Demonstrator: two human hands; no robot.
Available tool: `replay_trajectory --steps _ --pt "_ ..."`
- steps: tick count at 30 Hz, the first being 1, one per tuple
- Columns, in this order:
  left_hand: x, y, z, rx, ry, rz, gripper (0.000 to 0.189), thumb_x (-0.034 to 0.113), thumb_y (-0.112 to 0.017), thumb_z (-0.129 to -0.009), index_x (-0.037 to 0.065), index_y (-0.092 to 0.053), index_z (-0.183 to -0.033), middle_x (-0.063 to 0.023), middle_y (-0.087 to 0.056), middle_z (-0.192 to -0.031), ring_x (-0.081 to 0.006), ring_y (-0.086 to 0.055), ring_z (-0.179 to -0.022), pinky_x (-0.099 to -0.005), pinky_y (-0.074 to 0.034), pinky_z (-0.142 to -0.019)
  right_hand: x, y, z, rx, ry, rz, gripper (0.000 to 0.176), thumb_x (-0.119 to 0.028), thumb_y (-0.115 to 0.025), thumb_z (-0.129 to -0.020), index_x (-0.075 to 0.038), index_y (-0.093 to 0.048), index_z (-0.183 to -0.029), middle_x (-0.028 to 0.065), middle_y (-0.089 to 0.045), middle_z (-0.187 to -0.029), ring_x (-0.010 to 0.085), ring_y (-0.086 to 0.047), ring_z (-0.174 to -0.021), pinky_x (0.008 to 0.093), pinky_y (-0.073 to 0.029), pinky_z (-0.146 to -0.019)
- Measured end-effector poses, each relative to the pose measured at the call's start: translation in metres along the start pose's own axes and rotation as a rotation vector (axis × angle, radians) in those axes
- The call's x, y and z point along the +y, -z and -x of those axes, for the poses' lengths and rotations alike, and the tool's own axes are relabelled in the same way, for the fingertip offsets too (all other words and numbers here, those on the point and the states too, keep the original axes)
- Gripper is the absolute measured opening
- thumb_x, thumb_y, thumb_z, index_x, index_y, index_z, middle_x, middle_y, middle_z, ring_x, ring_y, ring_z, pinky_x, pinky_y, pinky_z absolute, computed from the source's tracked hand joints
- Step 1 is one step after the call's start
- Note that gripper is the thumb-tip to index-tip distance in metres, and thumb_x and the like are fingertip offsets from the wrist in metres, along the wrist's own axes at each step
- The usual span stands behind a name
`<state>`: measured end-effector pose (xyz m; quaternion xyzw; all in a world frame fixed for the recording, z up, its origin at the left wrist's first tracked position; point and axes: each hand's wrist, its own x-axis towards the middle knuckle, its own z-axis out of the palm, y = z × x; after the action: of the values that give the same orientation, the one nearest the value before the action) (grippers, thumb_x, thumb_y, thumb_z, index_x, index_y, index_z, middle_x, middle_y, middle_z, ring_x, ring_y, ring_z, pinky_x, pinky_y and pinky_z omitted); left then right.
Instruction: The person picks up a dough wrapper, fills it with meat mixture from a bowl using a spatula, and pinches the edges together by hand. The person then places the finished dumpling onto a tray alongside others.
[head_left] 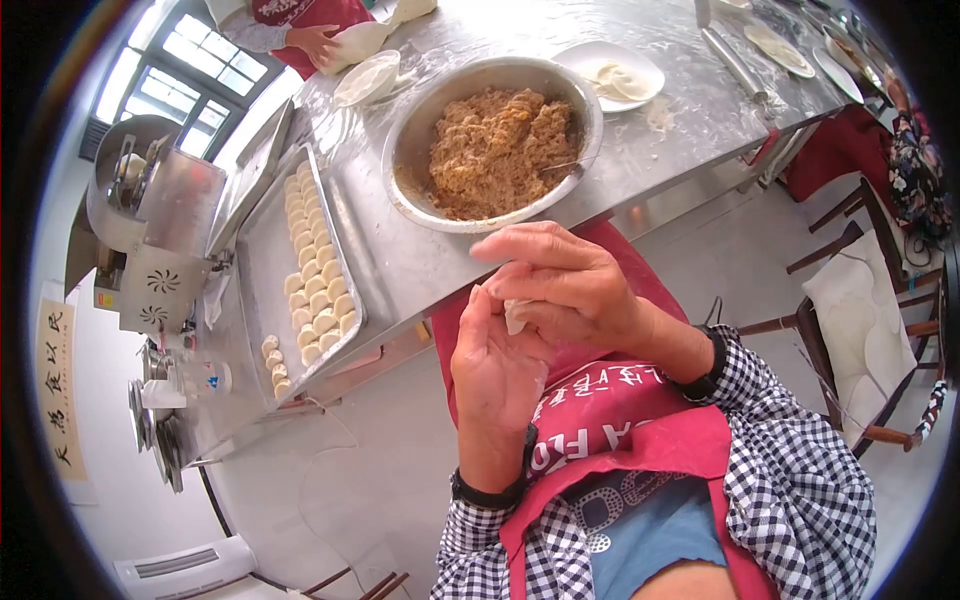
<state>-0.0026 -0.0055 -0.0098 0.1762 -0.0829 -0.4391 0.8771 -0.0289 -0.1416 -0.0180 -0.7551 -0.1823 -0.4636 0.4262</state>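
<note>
My left hand (497, 362) is raised with the palm turned up and its fingers closed around a small pale piece of dough (515, 316). My right hand (572, 290) bends over it from the right, thumb and fingers pinching the same dough. Most of the dough is hidden by the fingers. Just beyond my hands, at the table edge, stands a large metal bowl (398, 185) of brown minced filling (500, 150), with a thin utensil stuck in at its right side.
A metal tray (262, 262) with rows of round dough pieces (318, 270) lies left of the bowl. A white plate (640, 72) with wrappers, a bowl of flour (368, 78) and a rolling pin (735, 65) are on the metal table. Another person's hand (315, 42) works opposite. Chairs (860, 300) stand right.
</note>
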Motion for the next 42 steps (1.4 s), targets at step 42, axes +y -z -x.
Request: replay_trajectory --steps 42 --pt "-0.007 0.018 -0.003 -0.083 0.044 0.329 0.039 0.026 -0.024 -0.098 0.002 -0.036 -0.126 -0.0152 -0.045 -0.126 -0.0252 -0.048 -0.115 -0.0364 -0.041 -0.097 -0.001 0.004 -0.001 -0.135 0.145 0.149 0.020 -0.018 -0.067 -0.067 -0.007 -0.063 -0.084 0.0040 -0.060 -0.108 0.0251 -0.056 -0.102 0.0389 -0.042 -0.086"
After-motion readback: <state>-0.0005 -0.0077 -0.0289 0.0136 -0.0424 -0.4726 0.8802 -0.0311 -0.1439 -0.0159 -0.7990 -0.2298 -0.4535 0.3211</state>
